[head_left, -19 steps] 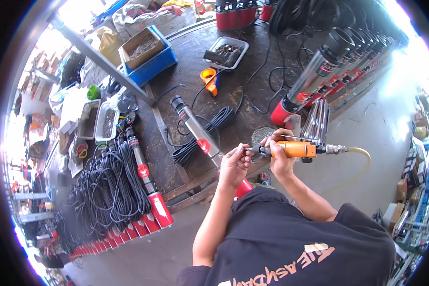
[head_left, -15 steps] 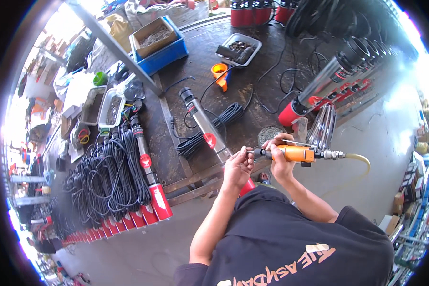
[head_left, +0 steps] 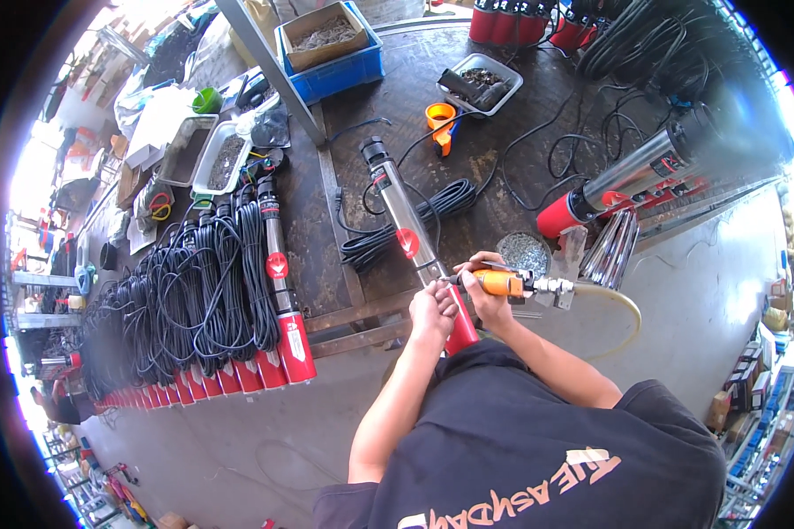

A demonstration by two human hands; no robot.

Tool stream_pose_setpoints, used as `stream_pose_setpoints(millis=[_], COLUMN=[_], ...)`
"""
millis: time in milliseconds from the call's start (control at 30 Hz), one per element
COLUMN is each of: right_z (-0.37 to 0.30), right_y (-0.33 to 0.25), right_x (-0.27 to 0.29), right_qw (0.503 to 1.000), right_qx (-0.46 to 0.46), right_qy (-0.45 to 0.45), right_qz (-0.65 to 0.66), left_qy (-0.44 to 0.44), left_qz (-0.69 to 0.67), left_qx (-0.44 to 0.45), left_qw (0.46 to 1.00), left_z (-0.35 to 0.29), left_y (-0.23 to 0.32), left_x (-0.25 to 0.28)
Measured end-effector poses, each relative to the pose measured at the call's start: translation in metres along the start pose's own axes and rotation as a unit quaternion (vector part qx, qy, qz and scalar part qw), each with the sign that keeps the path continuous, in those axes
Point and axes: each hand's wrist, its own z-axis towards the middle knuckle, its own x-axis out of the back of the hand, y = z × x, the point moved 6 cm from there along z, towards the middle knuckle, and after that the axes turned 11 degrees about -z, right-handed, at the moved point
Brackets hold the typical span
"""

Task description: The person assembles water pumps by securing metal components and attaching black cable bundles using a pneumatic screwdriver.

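Observation:
A steel and red cylindrical pump (head_left: 395,207) lies across the bench edge, its red end towards me. My right hand (head_left: 488,309) is wrapped round an orange air screwdriver (head_left: 501,283), held level with its nose pointing left at the pump. A pale hose (head_left: 631,309) trails from its back fitting. Close by the screwdriver's nose, my left hand (head_left: 432,310) rests at the pump with its fingers pressed together. Whatever small thing those fingers pinch is hidden. The tool's tip is also covered by the hands.
Left stands a row of similar pumps (head_left: 296,351) with coiled black cables (head_left: 225,282). A cable coil (head_left: 445,201) lies beside the middle pump. Farther back are an orange tape dispenser-like piece (head_left: 439,115), a white tray (head_left: 513,86) and a blue bin (head_left: 344,81). A dish of screws (head_left: 525,251) sits right.
My right hand has brought the screwdriver left, up to the pump. The left hand has moved in against the pump too. The whole view has shifted slightly.

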Motion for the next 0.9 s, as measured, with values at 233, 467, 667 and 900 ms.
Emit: stream_pose_setpoints(millis=[233,467,667,900], right_z=[0.022,0.027,0.025,0.026], right_y=[0.012,0.015,0.018,0.030], right_x=[0.000,-0.014,-0.019,-0.019], right_qw=[0.999,0.999,0.999,0.998], right_qx=[-0.030,0.025,0.046,0.046], right_qy=[0.032,-0.020,-0.013,-0.006], right_qz=[0.010,-0.035,0.009,0.046], left_qy=[-0.030,0.043,0.007,-0.078], left_qz=[0.085,0.124,0.124,0.359], left_qx=[0.052,-0.177,-0.164,-0.138], left_qw=[0.995,0.975,0.979,0.920], left_z=[-0.002,0.023,0.051,0.071], left_y=[0.015,0.079,0.094,0.100], left_x=[0.003,0.046,0.049,0.009])
